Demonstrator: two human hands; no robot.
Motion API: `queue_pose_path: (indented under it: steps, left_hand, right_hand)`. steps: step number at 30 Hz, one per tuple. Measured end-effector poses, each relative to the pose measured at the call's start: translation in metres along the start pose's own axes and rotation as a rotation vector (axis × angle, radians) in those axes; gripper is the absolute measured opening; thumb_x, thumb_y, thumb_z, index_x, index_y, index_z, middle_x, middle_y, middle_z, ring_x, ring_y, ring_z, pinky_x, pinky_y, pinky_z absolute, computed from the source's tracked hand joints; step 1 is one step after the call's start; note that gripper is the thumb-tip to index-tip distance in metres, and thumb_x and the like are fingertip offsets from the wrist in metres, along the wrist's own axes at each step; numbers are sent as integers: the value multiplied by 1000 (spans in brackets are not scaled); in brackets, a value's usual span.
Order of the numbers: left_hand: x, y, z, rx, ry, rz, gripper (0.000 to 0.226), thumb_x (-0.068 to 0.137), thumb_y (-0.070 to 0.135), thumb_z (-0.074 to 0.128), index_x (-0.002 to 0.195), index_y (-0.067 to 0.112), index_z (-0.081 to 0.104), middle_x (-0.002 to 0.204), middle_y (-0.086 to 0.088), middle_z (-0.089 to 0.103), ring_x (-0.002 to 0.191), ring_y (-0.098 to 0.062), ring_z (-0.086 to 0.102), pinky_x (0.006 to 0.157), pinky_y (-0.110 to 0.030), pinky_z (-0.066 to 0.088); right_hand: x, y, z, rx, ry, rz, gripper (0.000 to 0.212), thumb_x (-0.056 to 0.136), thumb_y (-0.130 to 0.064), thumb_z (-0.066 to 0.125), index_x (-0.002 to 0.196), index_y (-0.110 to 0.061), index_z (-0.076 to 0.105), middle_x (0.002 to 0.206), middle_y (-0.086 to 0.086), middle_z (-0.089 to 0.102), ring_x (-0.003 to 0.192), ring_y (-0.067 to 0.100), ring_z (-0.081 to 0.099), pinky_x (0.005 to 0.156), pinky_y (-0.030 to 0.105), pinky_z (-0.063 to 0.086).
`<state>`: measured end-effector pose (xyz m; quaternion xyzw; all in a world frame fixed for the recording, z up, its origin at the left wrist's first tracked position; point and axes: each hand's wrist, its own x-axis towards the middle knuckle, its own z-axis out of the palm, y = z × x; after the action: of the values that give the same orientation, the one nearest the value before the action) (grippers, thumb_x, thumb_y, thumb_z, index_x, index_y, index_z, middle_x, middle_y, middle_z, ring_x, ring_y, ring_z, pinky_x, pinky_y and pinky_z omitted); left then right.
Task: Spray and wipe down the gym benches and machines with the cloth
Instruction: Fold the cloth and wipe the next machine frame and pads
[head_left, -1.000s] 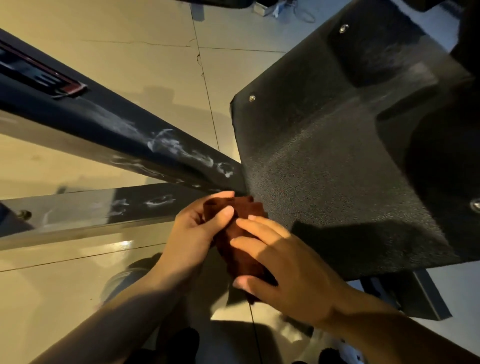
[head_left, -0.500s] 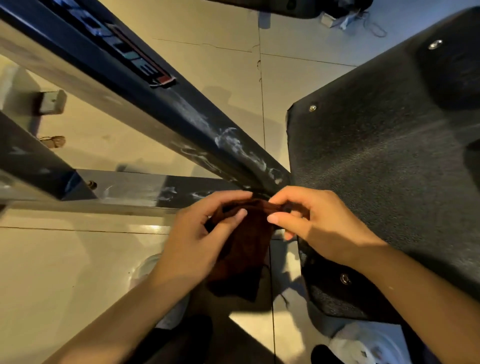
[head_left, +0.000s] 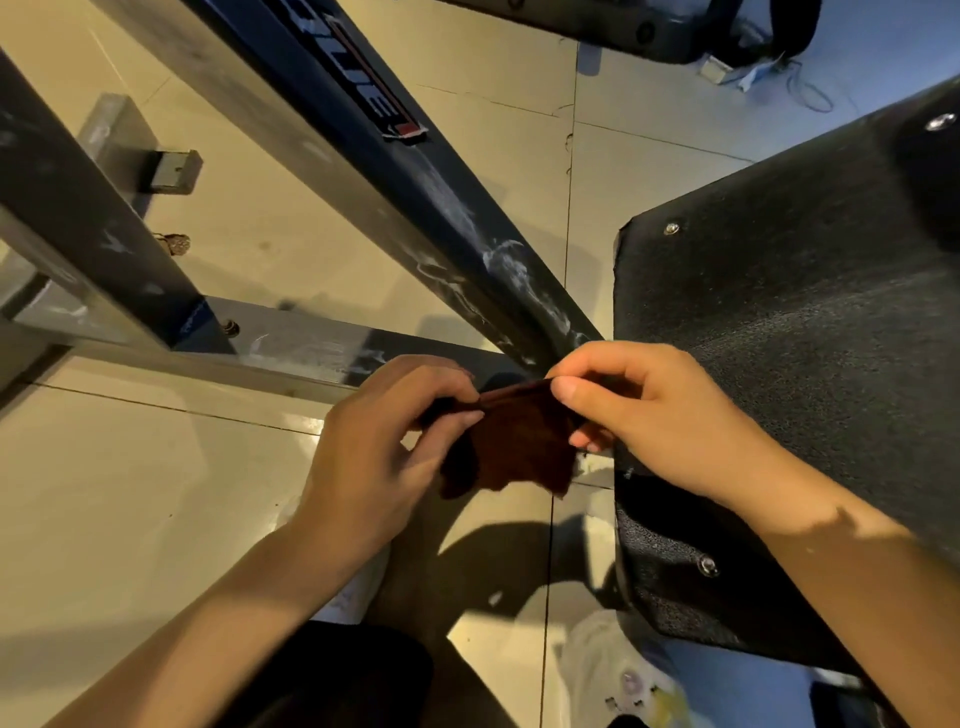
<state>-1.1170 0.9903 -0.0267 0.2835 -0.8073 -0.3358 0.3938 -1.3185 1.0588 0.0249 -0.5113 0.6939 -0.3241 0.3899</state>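
Observation:
A small dark red cloth (head_left: 514, 441) hangs between both hands in the middle of the view. My left hand (head_left: 384, 447) pinches its left top edge and my right hand (head_left: 660, 410) pinches its right top edge, so the cloth is stretched out. Just behind it a dark blue slanted frame beam (head_left: 415, 176) of the machine carries white streaks near its lower end. A grey horizontal base bar (head_left: 301, 343) also shows white smears. The black textured pad (head_left: 810, 353) of the machine fills the right side, beside my right hand.
Beige floor tiles (head_left: 130, 493) lie under the frame. A second dark upright post (head_left: 78, 223) stands at the left. A black pad with cables (head_left: 727, 36) sits at the top right. A white object (head_left: 618, 670) and dark shoes lie near the bottom.
The view has swung left and closer to the frame. My right hand moved from lying over the cloth to pinching its right edge, and the cloth is now spread between both hands.

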Motion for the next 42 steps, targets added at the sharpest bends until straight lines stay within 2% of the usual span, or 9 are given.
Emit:
queue_pose_path:
  steps: [9, 13, 19, 23, 28, 31, 36, 38, 42]
  left_hand:
    - [0, 0, -5, 151, -65, 123, 19, 90, 23, 56, 96, 11, 70, 98, 2, 69, 97, 4, 55, 85, -9, 46]
    - [-1, 2, 3, 115, -33, 68, 10, 91, 26, 53, 98, 23, 60, 101, 13, 63, 98, 9, 51, 81, -3, 44]
    - [0, 10, 0, 26, 41, -19, 7, 93, 28, 51, 99, 31, 52, 102, 11, 58, 90, -1, 60, 74, -14, 51]
    - [0, 11, -4, -14, 96, -53, 9, 92, 23, 55, 97, 29, 56, 87, 12, 61, 85, 3, 59, 70, -9, 48]
    - [2, 14, -6, -59, 163, -84, 18, 91, 16, 60, 98, 32, 57, 88, 22, 61, 85, 5, 60, 70, -6, 46]
    - [1, 19, -2, -57, 79, -49, 14, 90, 20, 56, 100, 30, 56, 84, 17, 60, 86, 2, 59, 72, -8, 48]
    - [9, 26, 13, -35, -83, -44, 22, 88, 24, 48, 105, 36, 55, 100, 15, 61, 90, 1, 62, 77, -21, 53]
    - [19, 24, 6, -8, -14, -34, 22, 90, 23, 50, 108, 35, 57, 100, 15, 61, 94, 3, 61, 82, -16, 52]
    - [28, 14, -22, 58, 222, -61, 17, 92, 12, 59, 107, 20, 62, 101, 15, 63, 96, 2, 62, 81, -8, 47]
  right_hand:
    - [-1, 7, 0, 55, 65, 84, 15, 95, -13, 57, 88, -17, 69, 73, 5, 71, 69, 18, 72, 74, 38, 60]
    - [1, 8, -3, -21, 128, 87, 17, 94, -10, 58, 87, -22, 69, 71, 5, 72, 68, 17, 72, 76, 44, 59]
    - [-2, 13, 0, -53, 118, 107, 20, 95, -8, 56, 90, -23, 68, 69, 5, 71, 66, 16, 72, 74, 43, 60]
    - [-3, 11, -1, -23, 68, 10, 28, 94, -3, 55, 95, -26, 70, 80, 4, 72, 71, 16, 72, 77, 39, 60]
    - [-5, 7, -4, -190, -12, -87, 15, 81, -18, 72, 90, -30, 71, 74, 0, 67, 69, 17, 64, 71, 24, 53]
    - [-2, 2, -11, -493, 144, -154, 17, 82, -12, 70, 87, -28, 70, 82, -12, 63, 78, 4, 57, 69, 6, 38]
    - [23, -20, -27, -556, 462, -153, 19, 87, -6, 61, 99, -19, 68, 110, -5, 43, 94, 14, 50, 79, 11, 36]
    - [42, -41, -20, -516, 527, -207, 18, 91, -10, 58, 104, -19, 66, 113, -4, 40, 97, 10, 44, 74, 2, 33]
    - [82, -76, 14, -485, 489, -375, 19, 94, -18, 57, 113, -20, 60, 122, 1, 42, 102, 10, 41, 72, 5, 35]
